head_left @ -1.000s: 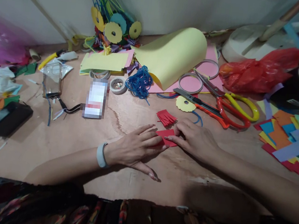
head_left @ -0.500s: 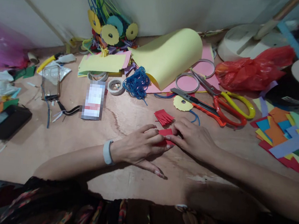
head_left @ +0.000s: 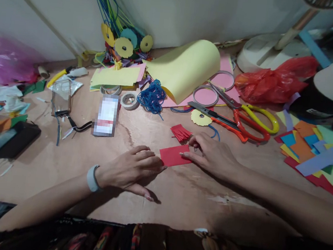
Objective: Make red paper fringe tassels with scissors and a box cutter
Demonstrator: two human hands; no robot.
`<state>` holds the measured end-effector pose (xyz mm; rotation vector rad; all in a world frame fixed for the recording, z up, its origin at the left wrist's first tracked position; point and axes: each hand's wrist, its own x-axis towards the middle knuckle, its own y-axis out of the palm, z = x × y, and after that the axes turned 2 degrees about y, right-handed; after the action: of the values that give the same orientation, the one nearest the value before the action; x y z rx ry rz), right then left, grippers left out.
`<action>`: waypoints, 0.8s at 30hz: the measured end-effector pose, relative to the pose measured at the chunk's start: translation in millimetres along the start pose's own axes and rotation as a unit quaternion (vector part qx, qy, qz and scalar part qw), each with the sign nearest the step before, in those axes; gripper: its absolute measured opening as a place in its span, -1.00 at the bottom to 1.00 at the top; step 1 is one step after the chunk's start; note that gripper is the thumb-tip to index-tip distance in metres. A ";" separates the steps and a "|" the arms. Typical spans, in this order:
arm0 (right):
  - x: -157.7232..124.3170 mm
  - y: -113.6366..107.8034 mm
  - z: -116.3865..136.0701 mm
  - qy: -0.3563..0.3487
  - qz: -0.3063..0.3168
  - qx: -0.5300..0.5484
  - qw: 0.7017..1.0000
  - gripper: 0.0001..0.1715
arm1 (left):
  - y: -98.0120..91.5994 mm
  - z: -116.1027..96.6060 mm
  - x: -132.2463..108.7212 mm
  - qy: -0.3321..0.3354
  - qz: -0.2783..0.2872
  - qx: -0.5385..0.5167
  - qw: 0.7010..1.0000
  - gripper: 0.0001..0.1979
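Note:
A small red paper rectangle (head_left: 174,156) lies flat on the wooden table (head_left: 141,134). My right hand (head_left: 211,155) holds its right edge, fingertips pressed on the paper and thumb at its far side. My left hand (head_left: 131,168), with a pale wristband, rests on the table with fingers stretched out. Its fingertips just reach the paper's left corner. A fringed red paper piece (head_left: 180,132) lies just beyond the rectangle.
Red-handled scissors (head_left: 232,124) and yellow-handled scissors (head_left: 257,116) lie right of centre, by a yellow paper disc (head_left: 201,117). Behind are a curled yellow sheet (head_left: 188,67), blue cord (head_left: 153,95), a tape roll (head_left: 129,100) and a phone (head_left: 106,115). Coloured paper scraps (head_left: 319,152) fill the right.
My left hand has slid back to the left off the red paper, uncovering it. The paper now lies spread flat, wider than before. My right hand stays at its right edge.

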<state>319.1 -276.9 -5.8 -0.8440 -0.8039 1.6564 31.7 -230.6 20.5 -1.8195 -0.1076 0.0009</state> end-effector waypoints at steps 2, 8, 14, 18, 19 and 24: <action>-0.6 -3.5 3.1 0.007 0.012 0.023 1.000 -0.49 | -0.5 1.1 0.1 0.001 -0.005 -0.009 1.000 -0.24; -1.3 -5.8 5.3 -0.024 0.040 0.019 0.999 -0.73 | -0.2 1.3 8.0 0.016 -0.043 -0.024 0.999 -0.30; -9.3 -14.6 6.4 -0.157 0.053 0.145 0.975 -0.87 | -5.0 -1.9 33.0 -0.121 -0.172 -0.063 0.976 -0.20; -18.5 -30.3 16.0 -0.217 0.020 0.135 0.967 -0.81 | -14.5 -6.0 56.8 -0.174 -0.103 -0.279 0.939 -0.23; -19.5 -35.7 18.5 -0.225 0.009 0.132 0.965 -0.79 | -17.1 -7.1 62.1 -0.191 -0.070 -0.334 0.920 -0.42; -12.7 -73.5 6.0 -0.162 -0.073 0.104 0.979 -0.69 | -23.3 -4.1 80.4 -0.262 -0.135 -0.565 0.770 -0.67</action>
<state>352.9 -274.2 60.8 -0.3651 -0.8731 1.7322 110.4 -222.9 48.7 -2.9515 -0.9439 0.3064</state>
